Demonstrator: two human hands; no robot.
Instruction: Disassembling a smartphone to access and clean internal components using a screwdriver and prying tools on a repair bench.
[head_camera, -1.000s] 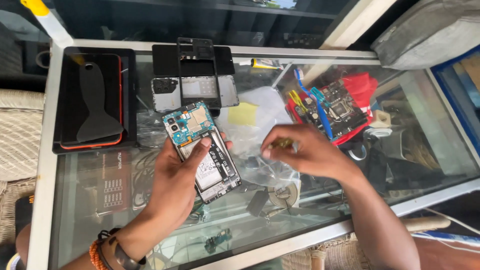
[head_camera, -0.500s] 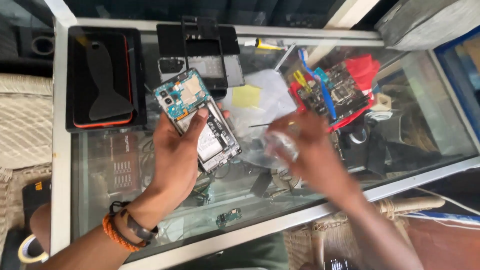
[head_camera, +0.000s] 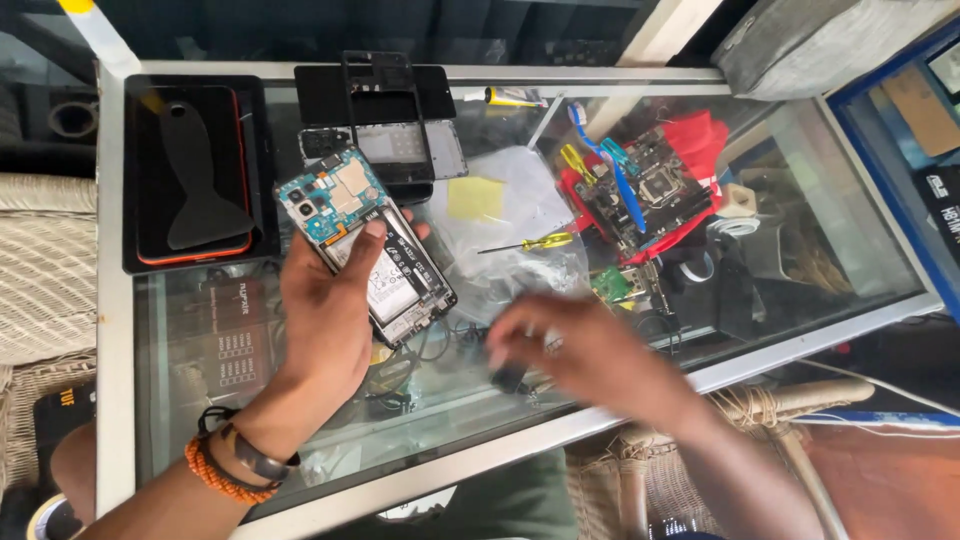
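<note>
- Our left hand (head_camera: 325, 320) grips an opened phone (head_camera: 365, 245) — back cover off, circuit board and battery showing — thumb across its middle.
- Our right hand (head_camera: 585, 355) is blurred, low over the glass table (head_camera: 180, 330); we cannot tell its grip.
- A yellow-handled screwdriver (head_camera: 530, 243) lies just beyond it — a green circuit board (head_camera: 645, 190) farther right.

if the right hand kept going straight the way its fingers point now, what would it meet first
Probably the opened phone held in the left hand. The right hand is blurred and points left across the glass counter; depth is unclear, so it might pass beneath.
</note>
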